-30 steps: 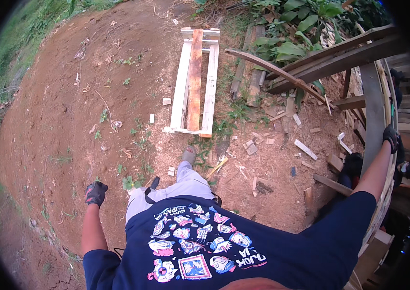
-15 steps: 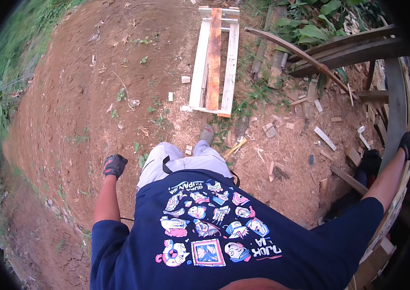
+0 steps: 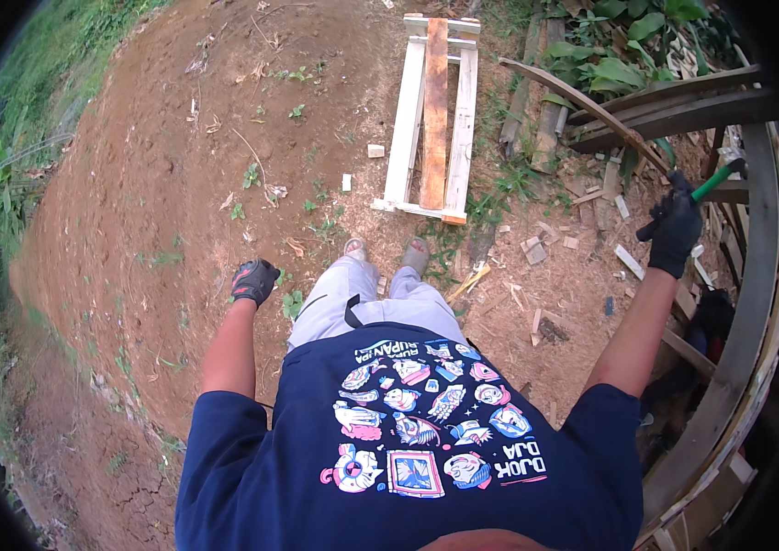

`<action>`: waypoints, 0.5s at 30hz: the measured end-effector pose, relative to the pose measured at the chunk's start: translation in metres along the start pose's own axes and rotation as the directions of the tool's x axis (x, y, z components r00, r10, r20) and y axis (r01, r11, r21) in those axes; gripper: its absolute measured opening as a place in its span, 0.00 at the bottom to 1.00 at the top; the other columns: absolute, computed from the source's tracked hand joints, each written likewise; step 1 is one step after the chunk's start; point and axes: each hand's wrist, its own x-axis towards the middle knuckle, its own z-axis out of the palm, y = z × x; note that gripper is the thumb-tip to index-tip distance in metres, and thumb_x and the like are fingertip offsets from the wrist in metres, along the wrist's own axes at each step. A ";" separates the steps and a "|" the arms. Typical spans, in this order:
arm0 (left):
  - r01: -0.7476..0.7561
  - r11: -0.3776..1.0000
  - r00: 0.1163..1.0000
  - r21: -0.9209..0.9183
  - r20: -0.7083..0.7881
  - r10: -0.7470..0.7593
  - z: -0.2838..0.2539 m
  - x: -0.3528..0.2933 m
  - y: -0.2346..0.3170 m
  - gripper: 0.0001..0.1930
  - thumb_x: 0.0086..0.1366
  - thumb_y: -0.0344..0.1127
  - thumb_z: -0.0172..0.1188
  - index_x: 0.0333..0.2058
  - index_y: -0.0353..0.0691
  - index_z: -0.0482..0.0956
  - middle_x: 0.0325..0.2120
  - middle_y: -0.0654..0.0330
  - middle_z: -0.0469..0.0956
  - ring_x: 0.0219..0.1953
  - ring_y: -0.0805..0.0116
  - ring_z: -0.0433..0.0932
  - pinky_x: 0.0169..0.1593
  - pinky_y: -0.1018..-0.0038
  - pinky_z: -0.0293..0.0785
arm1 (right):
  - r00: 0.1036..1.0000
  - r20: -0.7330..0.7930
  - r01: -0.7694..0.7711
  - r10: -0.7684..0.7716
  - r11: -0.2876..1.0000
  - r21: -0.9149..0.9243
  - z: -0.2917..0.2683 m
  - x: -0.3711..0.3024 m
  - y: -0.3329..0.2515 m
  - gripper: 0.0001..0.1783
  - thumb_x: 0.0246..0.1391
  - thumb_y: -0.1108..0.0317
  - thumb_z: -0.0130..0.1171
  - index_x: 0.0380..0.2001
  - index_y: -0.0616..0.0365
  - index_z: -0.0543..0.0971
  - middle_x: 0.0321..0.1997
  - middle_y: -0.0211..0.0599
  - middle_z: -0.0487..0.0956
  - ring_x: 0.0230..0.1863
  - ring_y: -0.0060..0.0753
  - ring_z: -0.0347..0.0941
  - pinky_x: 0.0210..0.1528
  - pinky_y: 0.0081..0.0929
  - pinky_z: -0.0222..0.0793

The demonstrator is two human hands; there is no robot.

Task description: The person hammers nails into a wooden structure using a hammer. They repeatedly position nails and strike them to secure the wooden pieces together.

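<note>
My right hand (image 3: 677, 227), in a dark glove, is closed around a green-handled tool (image 3: 718, 180). The green shaft sticks out beyond the fingers toward the upper right, and a dark end shows on the other side of the fist; its exact kind is hard to make out. A long curved wooden strip (image 3: 591, 106) ends close behind that hand. My left hand (image 3: 255, 280) wears a dark glove with red marks. It hangs over the bare soil with its fingers curled in, and nothing shows in it.
Ahead of my feet lies a long wooden frame (image 3: 398, 138) with a brown plank (image 3: 435, 119) along it. Curved timbers (image 3: 752, 266) form a structure at the right. Wood offcuts (image 3: 533, 250) and shavings litter the ground. Leafy plants (image 3: 623, 69) grow at the upper right.
My right hand has come away from the curved timbers, inward and up, and the green-handled tool now shows in it. My left hand has shifted right and slightly up in view. Both feet now show.
</note>
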 end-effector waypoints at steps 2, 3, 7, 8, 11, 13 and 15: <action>-0.045 0.999 0.998 -0.026 0.041 0.046 0.002 0.018 0.011 0.20 0.65 0.52 0.64 0.43 0.42 0.91 0.45 0.43 0.86 0.51 0.42 0.85 0.55 0.52 0.81 | 0.946 0.278 -0.210 0.167 0.969 0.133 0.039 -0.058 0.039 0.16 0.72 0.63 0.54 0.52 0.61 0.83 0.23 0.19 0.66 0.21 0.16 0.61 0.27 0.21 0.64; -0.068 0.997 0.995 -0.040 0.064 0.070 0.007 0.027 0.017 0.20 0.65 0.52 0.64 0.43 0.42 0.91 0.45 0.43 0.86 0.50 0.42 0.85 0.55 0.52 0.81 | 0.912 0.351 -0.270 0.213 0.955 0.121 0.059 -0.090 0.057 0.17 0.71 0.63 0.55 0.52 0.65 0.81 0.23 0.20 0.66 0.21 0.18 0.61 0.27 0.22 0.64; -0.174 0.977 0.975 -0.121 0.119 0.189 0.052 0.065 0.038 0.20 0.66 0.53 0.63 0.44 0.45 0.91 0.45 0.45 0.87 0.51 0.45 0.85 0.56 0.54 0.80 | 0.790 0.283 -0.574 0.544 0.819 0.028 0.132 -0.204 0.121 0.14 0.67 0.63 0.66 0.49 0.60 0.85 0.22 0.18 0.69 0.18 0.14 0.60 0.21 0.21 0.58; -0.195 0.971 0.970 -0.135 0.119 0.211 0.063 0.073 0.043 0.20 0.66 0.53 0.63 0.45 0.45 0.91 0.45 0.45 0.87 0.51 0.45 0.85 0.56 0.54 0.79 | 0.742 0.346 -0.632 0.574 0.772 0.073 0.134 -0.223 0.142 0.14 0.68 0.63 0.65 0.49 0.60 0.85 0.21 0.19 0.69 0.17 0.15 0.59 0.19 0.21 0.56; -0.256 0.953 0.942 -0.162 0.180 0.284 0.091 0.107 0.065 0.22 0.65 0.55 0.63 0.47 0.45 0.90 0.45 0.45 0.87 0.51 0.44 0.85 0.57 0.54 0.79 | 0.603 0.357 -0.758 0.714 0.651 -0.022 0.144 -0.259 0.166 0.15 0.67 0.67 0.56 0.50 0.61 0.85 0.17 0.19 0.67 0.15 0.17 0.58 0.19 0.23 0.58; -0.269 0.940 0.924 -0.208 0.219 0.313 0.108 0.114 0.074 0.23 0.65 0.55 0.63 0.47 0.45 0.90 0.45 0.45 0.87 0.51 0.44 0.85 0.57 0.54 0.78 | 0.604 0.246 -0.752 0.758 0.644 -0.139 0.153 -0.274 0.186 0.16 0.65 0.68 0.55 0.50 0.62 0.86 0.18 0.20 0.68 0.15 0.18 0.59 0.19 0.23 0.58; -0.261 0.928 0.923 -0.265 0.212 0.321 0.114 0.123 0.079 0.23 0.66 0.55 0.62 0.46 0.44 0.90 0.45 0.44 0.87 0.51 0.43 0.85 0.57 0.53 0.78 | 0.611 0.216 -0.751 0.762 0.644 -0.146 0.162 -0.276 0.218 0.16 0.65 0.68 0.56 0.50 0.62 0.86 0.19 0.21 0.69 0.15 0.19 0.59 0.19 0.23 0.58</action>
